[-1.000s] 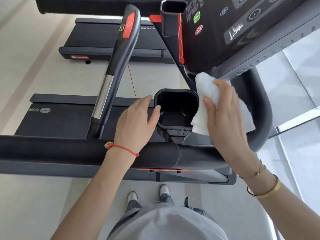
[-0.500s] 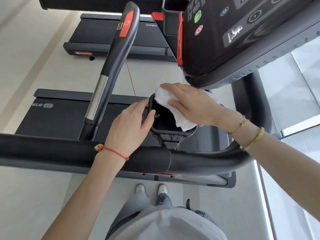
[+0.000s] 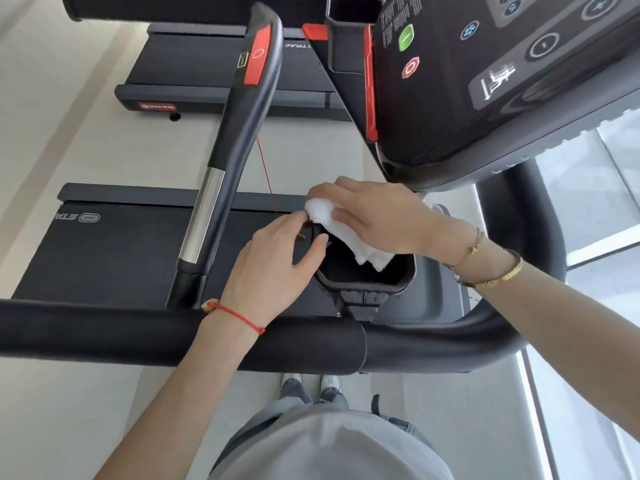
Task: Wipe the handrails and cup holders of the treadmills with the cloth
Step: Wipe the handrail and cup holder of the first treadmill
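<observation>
Head view: the cloth (image 3: 349, 233) was pressed by the right hand (image 3: 377, 216), fingers curled over it, against the cup holder (image 3: 398, 282) far rim. The left hand (image 3: 277, 268) pinched its left rim. Steadying should be maintained and inner walls swept fully.
</observation>
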Motion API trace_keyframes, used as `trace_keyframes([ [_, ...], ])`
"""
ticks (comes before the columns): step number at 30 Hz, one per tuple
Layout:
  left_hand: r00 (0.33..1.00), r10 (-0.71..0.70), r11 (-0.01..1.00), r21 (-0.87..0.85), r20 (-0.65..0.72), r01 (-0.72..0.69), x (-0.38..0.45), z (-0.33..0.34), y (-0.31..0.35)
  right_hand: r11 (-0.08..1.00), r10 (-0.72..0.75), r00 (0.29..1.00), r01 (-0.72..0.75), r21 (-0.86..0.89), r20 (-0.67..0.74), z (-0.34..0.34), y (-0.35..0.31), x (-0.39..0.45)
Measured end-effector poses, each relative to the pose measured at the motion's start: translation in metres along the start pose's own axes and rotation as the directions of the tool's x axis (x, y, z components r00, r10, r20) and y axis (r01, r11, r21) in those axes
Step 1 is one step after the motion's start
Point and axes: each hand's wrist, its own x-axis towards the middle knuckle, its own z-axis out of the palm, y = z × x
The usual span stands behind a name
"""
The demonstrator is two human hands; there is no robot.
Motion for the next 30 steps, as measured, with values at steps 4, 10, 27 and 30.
trace_keyframes([
  [4,1.0,0.009,0.998,-0.064,0.01,-0.009,0.002,0.002,0.0,0.991,0.129,0.99,-0.13,-0.007,-0.059,0.002,0.006,-0.03],
  [10,0.999,0.02,0.996,-0.093,0.033,-0.017,0.004,0.002,0.001,0.959,0.236,0.971,-0.227,0.169,-0.037,0.003,0.005,-0.046],
  [27,0.999,0.045,0.994,-0.105,0.017,-0.043,0.006,0.007,-0.002,0.731,0.507,0.856,-0.491,0.473,0.104,0.015,-0.003,-0.063],
  [30,0.999,0.041,0.994,-0.103,0.023,-0.038,0.006,0.007,-0.002,0.711,0.511,0.853,-0.489,0.505,0.106,0.01,0.003,-0.053],
])
